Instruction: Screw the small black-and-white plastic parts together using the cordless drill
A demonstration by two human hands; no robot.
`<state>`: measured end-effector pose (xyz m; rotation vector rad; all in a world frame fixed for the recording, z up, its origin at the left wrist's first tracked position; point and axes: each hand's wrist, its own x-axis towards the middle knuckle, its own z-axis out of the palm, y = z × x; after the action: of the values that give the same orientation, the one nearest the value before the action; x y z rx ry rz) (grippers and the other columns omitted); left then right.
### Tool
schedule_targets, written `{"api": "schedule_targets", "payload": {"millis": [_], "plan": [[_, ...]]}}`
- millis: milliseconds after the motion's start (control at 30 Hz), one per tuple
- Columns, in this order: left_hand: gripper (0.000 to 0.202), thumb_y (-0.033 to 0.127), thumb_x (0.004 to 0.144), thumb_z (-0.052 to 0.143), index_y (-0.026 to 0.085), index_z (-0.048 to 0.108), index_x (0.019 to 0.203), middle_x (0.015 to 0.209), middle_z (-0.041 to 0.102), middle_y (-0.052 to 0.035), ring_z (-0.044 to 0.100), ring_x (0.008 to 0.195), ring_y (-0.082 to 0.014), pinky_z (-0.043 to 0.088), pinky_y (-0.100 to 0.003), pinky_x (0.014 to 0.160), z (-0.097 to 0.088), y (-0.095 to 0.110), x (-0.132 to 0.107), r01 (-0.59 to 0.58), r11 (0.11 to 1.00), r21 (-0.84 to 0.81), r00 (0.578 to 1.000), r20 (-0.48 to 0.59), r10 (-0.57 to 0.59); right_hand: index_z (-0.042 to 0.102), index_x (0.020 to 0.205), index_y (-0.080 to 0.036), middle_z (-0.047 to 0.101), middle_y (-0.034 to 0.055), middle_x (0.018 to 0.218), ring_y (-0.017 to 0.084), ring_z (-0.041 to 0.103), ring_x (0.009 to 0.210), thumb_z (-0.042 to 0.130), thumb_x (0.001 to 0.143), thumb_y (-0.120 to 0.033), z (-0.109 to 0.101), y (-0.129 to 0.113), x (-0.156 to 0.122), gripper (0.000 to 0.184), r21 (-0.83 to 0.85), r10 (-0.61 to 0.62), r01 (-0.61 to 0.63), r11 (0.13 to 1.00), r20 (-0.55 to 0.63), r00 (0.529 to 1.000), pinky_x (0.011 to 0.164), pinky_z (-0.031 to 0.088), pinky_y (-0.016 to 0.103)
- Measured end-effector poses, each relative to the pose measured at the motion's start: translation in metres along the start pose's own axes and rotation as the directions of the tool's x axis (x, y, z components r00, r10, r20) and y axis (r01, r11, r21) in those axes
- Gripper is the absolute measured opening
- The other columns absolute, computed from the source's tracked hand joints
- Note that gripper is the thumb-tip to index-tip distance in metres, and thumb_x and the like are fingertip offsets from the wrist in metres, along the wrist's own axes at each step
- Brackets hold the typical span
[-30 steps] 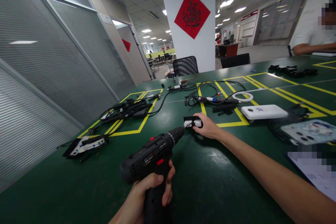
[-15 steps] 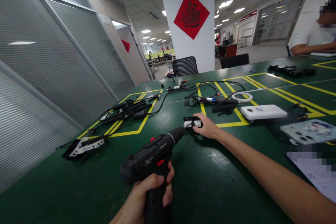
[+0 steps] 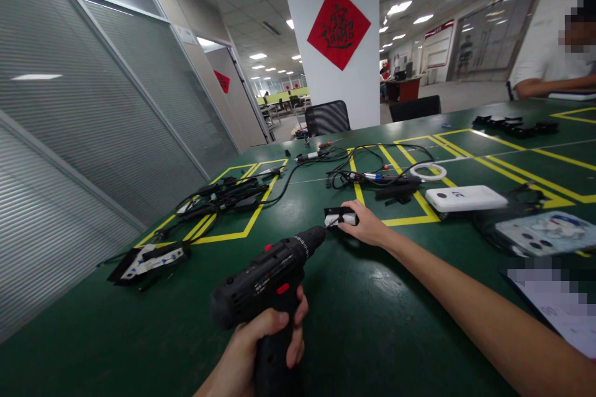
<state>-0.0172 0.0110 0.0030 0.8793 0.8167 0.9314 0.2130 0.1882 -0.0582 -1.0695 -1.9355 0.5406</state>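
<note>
My left hand (image 3: 274,335) is wrapped round the handle of a black cordless drill (image 3: 261,279) with red buttons. The drill points away and to the right, its chuck close to a small black-and-white part (image 3: 341,218). Pinched between the fingers of my right hand (image 3: 365,223), that part sits on or just above the green table (image 3: 354,322). The bit's tip appears to meet the part's near left side, though exact contact is too small to tell. My right fingers hide the part's right end.
Black cables and parts (image 3: 228,192) lie left, near a black-and-white piece (image 3: 151,260). More cables (image 3: 367,177), a white ring (image 3: 428,172), a white power bank (image 3: 465,198) and a phone (image 3: 544,232) are right. Black brackets (image 3: 514,126) lie farther back, near a seated person (image 3: 554,68).
Both hands, the drill and the small part hold almost the same positions. The whole view has shifted very slightly.
</note>
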Motion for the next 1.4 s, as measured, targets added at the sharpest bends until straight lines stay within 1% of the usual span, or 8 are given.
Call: {"api": "schedule_targets", "payload": {"millis": [133, 367, 500, 767, 1000, 1167, 1400], "plan": [[0.02, 0.021, 0.075, 0.043, 0.016, 0.052, 0.092, 0.074, 0.048, -0.0013, 0.044, 0.041, -0.0088, 0.038, -0.03, 0.049, -0.001, 0.0, 0.0, 0.001, 1.0, 0.016, 1.0, 0.01, -0.001, 0.05, 0.111, -0.019, 0.05, 0.0057, 0.101, 0.017, 0.052, 0.091, 0.062, 0.072, -0.029, 0.0, 0.0, 0.0, 0.042, 0.007, -0.002, 0.002, 1.0, 0.004, 1.0, 0.086, 0.04, 0.031], [0.025, 0.019, 0.077, 0.037, 0.015, 0.051, 0.098, 0.08, 0.05, -0.0038, 0.045, 0.041, -0.0085, 0.038, -0.03, 0.049, -0.001, 0.001, 0.0, -0.004, 1.0, -0.004, 1.0, 0.029, 0.004, 0.049, 0.112, -0.019, 0.05, 0.0058, 0.102, 0.017, 0.051, 0.092, 0.061, 0.073, -0.03, -0.001, -0.002, 0.0, 0.043, -0.006, 0.01, -0.01, 1.0, 0.015, 1.0, 0.086, 0.04, 0.032], [0.025, 0.018, 0.077, 0.038, 0.015, 0.051, 0.098, 0.08, 0.05, -0.0038, 0.045, 0.041, -0.0082, 0.038, -0.03, 0.049, 0.0, 0.001, 0.0, 0.001, 1.0, -0.009, 1.0, 0.015, -0.001, 0.05, 0.112, -0.019, 0.05, 0.006, 0.102, 0.017, 0.051, 0.092, 0.061, 0.073, -0.03, -0.001, -0.002, 0.0, 0.042, -0.02, -0.012, 0.012, 1.0, 0.011, 1.0, 0.087, 0.04, 0.031], [0.021, 0.015, 0.076, 0.04, 0.015, 0.052, 0.093, 0.074, 0.05, -0.0015, 0.049, 0.04, -0.0109, 0.038, -0.03, 0.048, 0.008, 0.004, 0.0, -0.003, 1.0, 0.027, 1.0, -0.016, 0.004, 0.05, 0.113, -0.018, 0.05, 0.0065, 0.102, 0.017, 0.051, 0.093, 0.061, 0.072, -0.03, 0.001, 0.001, 0.001, 0.044, -0.039, -0.037, 0.037, 0.999, -0.009, 0.999, 0.089, 0.04, 0.032], [0.026, 0.017, 0.077, 0.042, 0.015, 0.05, 0.101, 0.079, 0.055, -0.0044, 0.05, 0.04, -0.0114, 0.037, -0.03, 0.047, 0.008, 0.005, -0.002, 0.014, 0.995, 0.097, 0.998, -0.058, -0.008, 0.051, 0.112, -0.018, 0.05, 0.0066, 0.102, 0.018, 0.051, 0.093, 0.062, 0.072, -0.031, 0.001, 0.002, 0.001, 0.044, -0.048, -0.036, 0.036, 0.998, -0.008, 0.999, 0.088, 0.04, 0.033], [0.019, 0.018, 0.076, 0.044, 0.016, 0.051, 0.093, 0.074, 0.052, -0.0013, 0.049, 0.04, -0.0113, 0.038, -0.03, 0.047, 0.009, 0.008, -0.001, 0.019, 0.995, 0.093, 0.999, -0.041, -0.016, 0.051, 0.112, -0.018, 0.051, 0.0065, 0.102, 0.017, 0.051, 0.093, 0.061, 0.073, -0.031, 0.0, 0.001, 0.001, 0.043, -0.037, -0.046, 0.046, 0.998, -0.003, 0.999, 0.089, 0.04, 0.032], [0.024, 0.018, 0.076, 0.042, 0.016, 0.051, 0.098, 0.079, 0.054, -0.0036, 0.049, 0.04, -0.01, 0.036, -0.028, 0.047, 0.006, 0.008, -0.001, 0.038, 0.997, 0.071, 0.998, -0.046, -0.034, 0.05, 0.114, -0.018, 0.051, 0.0067, 0.103, 0.017, 0.052, 0.092, 0.061, 0.073, -0.032, 0.001, 0.003, 0.001, 0.045, -0.045, -0.042, 0.042, 0.998, -0.003, 0.999, 0.088, 0.04, 0.032]]}}
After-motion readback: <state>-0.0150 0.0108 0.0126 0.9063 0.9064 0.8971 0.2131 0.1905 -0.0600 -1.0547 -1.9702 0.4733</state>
